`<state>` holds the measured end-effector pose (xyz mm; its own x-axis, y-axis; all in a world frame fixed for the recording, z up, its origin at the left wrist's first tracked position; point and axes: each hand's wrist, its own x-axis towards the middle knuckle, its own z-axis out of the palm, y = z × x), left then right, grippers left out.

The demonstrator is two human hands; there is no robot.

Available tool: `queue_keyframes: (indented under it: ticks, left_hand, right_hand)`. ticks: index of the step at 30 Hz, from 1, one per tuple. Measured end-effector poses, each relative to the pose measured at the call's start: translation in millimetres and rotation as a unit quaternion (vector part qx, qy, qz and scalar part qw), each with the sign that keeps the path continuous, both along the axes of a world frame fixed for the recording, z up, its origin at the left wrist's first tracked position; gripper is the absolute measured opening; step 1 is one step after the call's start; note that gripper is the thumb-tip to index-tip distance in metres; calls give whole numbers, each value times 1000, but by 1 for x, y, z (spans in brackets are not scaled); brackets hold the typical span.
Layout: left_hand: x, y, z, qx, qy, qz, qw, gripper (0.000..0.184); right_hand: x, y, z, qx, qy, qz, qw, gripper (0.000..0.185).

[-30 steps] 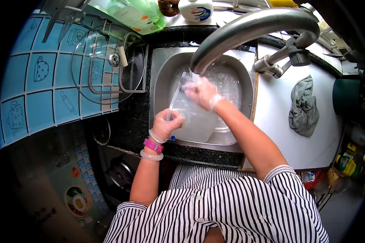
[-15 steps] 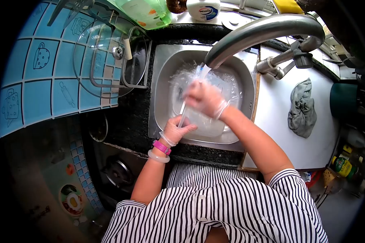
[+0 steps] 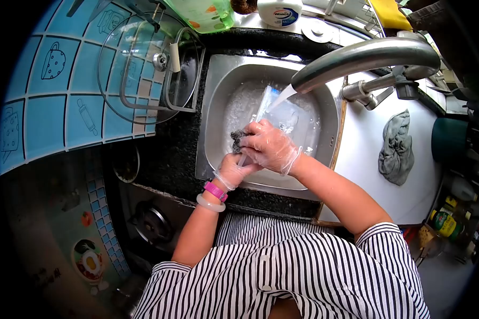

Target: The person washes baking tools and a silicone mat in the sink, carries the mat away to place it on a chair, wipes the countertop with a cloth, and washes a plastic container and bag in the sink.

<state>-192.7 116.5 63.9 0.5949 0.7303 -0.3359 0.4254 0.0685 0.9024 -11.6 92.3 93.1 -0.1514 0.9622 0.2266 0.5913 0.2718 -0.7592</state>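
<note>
Both hands wear thin clear plastic gloves over the sink. My left hand is closed around the near end of a long, pale, narrow object with some blue at its far end; its exact kind does not show. My right hand is closed on a dark steel wool scrubber, which sticks out on its left side and is pressed to the pale object. A stream of water runs from the faucet near the object's far end. Something flat and translucent lies wet in the sink.
A grey cloth lies on the white counter to the right. At the left stands a glass lid in a metal rack. A white bottle and a green container are behind the sink.
My right hand has come down along the pale object toward my left hand, and the dark scrubber now shows. My left hand keeps its hold. The view has shifted slightly.
</note>
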Motion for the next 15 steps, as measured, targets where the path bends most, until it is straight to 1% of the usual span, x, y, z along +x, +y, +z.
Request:
queue_keyframes:
  ticks: [1, 3, 5, 7, 8, 9, 11, 12, 13, 14, 15]
  left_hand:
    - [-1, 2, -1, -1, -1, -3, 1000, 22]
    - [-6, 6, -1, -109, 14, 7, 994, 22]
    - [-6, 5, -2, -107, 14, 3, 994, 22]
    - [-8, 7, -1, -66, 23, -8, 998, 22]
    - [-9, 6, -3, -67, 24, -10, 997, 22]
    - [-9, 5, -8, -68, 21, 7, 997, 23]
    - [-10, 4, -13, -73, 20, 24, 997, 23]
    - [-11, 5, -13, -78, 20, 24, 996, 24]
    - [-11, 6, -13, -80, 20, 22, 996, 26]
    - [-10, 7, -12, -79, 20, 20, 996, 26]
    - [-9, 6, -12, -71, 18, 17, 997, 27]
  right_hand:
    - [3, 3, -12, -1, -1, -3, 1000, 14]
    - [19, 22, -54, 94, 28, -133, 986, 18]
    - [53, 52, -81, 73, -7, -241, 968, 15]
    - [66, 51, -77, -87, -63, -360, 927, 16]
    - [65, 46, -76, -111, -89, -368, 919, 18]
    - [62, 39, -76, -112, -91, -369, 918, 18]
    - [44, 16, -73, -72, -106, -212, 969, 16]
    - [30, 2, -58, -75, -105, -212, 969, 16]
    - [16, -10, -30, -41, -79, -197, 976, 13]
    - [10, -14, -16, -4, -53, -182, 982, 10]
    - [16, -11, -22, -2, -54, -184, 981, 10]
